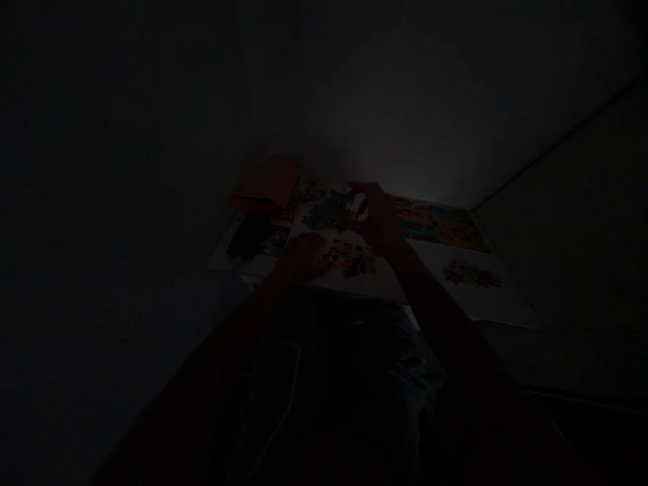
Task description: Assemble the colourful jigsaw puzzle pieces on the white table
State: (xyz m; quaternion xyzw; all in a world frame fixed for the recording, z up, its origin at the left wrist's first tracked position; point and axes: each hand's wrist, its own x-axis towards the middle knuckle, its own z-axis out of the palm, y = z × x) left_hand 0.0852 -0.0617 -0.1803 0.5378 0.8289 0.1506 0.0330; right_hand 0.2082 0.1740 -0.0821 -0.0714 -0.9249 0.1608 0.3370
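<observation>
Fingers [367, 197] of the right hand [379, 221] curled above jigsaw pieces [321, 216], any grip too dark to tell; left hand [302, 258] flat alongside; light stiff card, best pinched by the edges.

- A box [266, 185] sits at the back left, beyond the sheet [374, 287].
- A dark object [247, 236] lies in front of the box.
- Puzzle pieces [349, 258] lie mid-sheet, just right of the left hand [304, 260].
- A printed picture [440, 226] lies further right, behind a second pile of pieces [472, 273].

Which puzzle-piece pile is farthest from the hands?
The pile on the white sheet at far right. The other piles lie beneath the right hand and beside the left hand.
</observation>
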